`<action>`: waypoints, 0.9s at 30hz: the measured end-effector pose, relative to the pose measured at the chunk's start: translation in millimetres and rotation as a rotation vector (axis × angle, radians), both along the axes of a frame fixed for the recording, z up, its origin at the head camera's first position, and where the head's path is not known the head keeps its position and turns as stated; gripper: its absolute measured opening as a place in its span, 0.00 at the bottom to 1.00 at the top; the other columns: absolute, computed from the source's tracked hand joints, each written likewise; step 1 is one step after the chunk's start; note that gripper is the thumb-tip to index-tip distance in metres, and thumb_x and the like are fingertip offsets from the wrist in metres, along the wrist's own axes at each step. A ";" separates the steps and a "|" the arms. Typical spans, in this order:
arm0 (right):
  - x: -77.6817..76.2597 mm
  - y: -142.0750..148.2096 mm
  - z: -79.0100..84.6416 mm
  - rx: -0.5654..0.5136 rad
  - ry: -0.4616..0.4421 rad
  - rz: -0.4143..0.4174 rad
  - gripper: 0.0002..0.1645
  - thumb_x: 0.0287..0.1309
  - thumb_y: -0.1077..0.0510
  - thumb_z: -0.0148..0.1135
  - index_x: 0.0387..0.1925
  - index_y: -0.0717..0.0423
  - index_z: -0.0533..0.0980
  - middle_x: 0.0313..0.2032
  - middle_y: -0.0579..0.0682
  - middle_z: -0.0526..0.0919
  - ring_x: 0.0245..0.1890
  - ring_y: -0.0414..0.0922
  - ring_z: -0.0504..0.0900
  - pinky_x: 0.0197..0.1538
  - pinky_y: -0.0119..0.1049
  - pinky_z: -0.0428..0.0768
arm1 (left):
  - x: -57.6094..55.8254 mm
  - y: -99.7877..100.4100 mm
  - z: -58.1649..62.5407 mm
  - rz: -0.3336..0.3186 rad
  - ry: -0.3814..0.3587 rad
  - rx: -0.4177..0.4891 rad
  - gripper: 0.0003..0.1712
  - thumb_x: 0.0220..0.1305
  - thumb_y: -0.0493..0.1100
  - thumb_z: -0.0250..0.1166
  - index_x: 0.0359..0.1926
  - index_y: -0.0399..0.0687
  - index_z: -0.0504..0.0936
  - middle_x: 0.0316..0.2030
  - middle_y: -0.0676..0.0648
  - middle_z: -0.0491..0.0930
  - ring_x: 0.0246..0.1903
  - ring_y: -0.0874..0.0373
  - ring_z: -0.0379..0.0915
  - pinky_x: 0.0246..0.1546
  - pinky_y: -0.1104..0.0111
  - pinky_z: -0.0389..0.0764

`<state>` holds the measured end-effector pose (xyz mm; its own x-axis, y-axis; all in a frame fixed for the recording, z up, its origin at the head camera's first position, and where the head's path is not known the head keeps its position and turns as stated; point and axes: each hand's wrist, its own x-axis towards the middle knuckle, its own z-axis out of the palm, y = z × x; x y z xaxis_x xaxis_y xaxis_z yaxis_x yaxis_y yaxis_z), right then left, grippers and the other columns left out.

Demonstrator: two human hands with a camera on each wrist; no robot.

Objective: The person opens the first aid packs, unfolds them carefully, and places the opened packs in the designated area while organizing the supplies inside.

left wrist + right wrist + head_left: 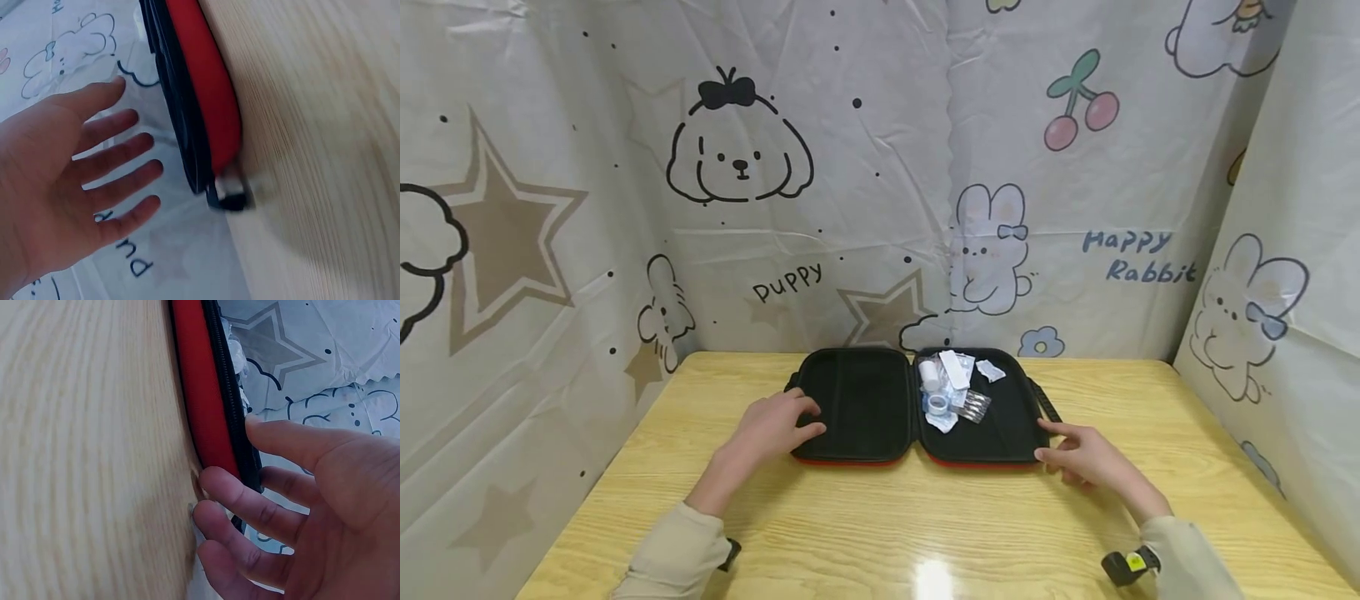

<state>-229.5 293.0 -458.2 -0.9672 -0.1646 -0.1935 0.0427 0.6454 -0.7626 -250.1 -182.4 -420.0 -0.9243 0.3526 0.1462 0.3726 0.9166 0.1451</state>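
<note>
Zippered case (868,408), unfolded on the table (842,525); likely light, semi-stiff; lift by outer rims. Your right hand (1082,454) grips its near-right corner; your left hand (775,423), fingers loose, flanks the left rim.

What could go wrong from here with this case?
Spill: the white bottle and tape roll show no strap over them; tilting the case could tip them out.
Pinch: the white bottle sits near the hinge and might catch on closing.
Skew: the right hand is at one corner, the left hand looks clear, so a lift may twist it.
</note>
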 end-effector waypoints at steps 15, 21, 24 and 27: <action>4.6 3.1 -2.7 -0.052 -0.022 0.003 0.44 0.63 0.46 0.65 0.74 0.54 0.60 0.22 0.50 0.77 0.17 0.42 0.72 0.18 0.32 0.66 | -34.6 63.4 -6.8 -0.143 0.057 0.167 0.16 0.65 0.55 0.66 0.48 0.53 0.86 0.42 0.52 0.82 0.44 0.55 0.79 0.47 0.58 0.79; 6.5 1.4 -1.9 -0.027 -0.028 -0.017 0.44 0.63 0.45 0.65 0.74 0.53 0.60 0.23 0.51 0.77 0.19 0.44 0.74 0.19 0.33 0.67 | -45.9 84.5 -11.3 -0.169 0.029 0.152 0.16 0.66 0.55 0.65 0.50 0.54 0.85 0.45 0.53 0.82 0.46 0.57 0.79 0.50 0.59 0.79; 6.6 1.4 -2.4 -0.029 -0.027 -0.017 0.43 0.63 0.45 0.65 0.74 0.53 0.60 0.23 0.51 0.77 0.19 0.44 0.74 0.19 0.33 0.67 | -51.3 96.2 -12.5 -0.186 0.019 0.141 0.17 0.67 0.56 0.64 0.51 0.56 0.84 0.46 0.54 0.81 0.47 0.57 0.78 0.51 0.60 0.79; 6.3 1.7 -3.1 -0.038 -0.026 -0.016 0.44 0.63 0.45 0.65 0.74 0.53 0.60 0.23 0.51 0.77 0.19 0.44 0.74 0.19 0.33 0.67 | -55.8 107.7 -13.6 -0.205 0.009 0.141 0.17 0.68 0.56 0.63 0.52 0.56 0.84 0.46 0.54 0.81 0.46 0.58 0.78 0.51 0.61 0.79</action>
<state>-223.2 294.7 -461.3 -0.9643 -0.1571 -0.2130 0.0731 0.6154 -0.7848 -305.8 -74.7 -433.7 -0.8338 0.5085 0.2152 0.5509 0.7923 0.2624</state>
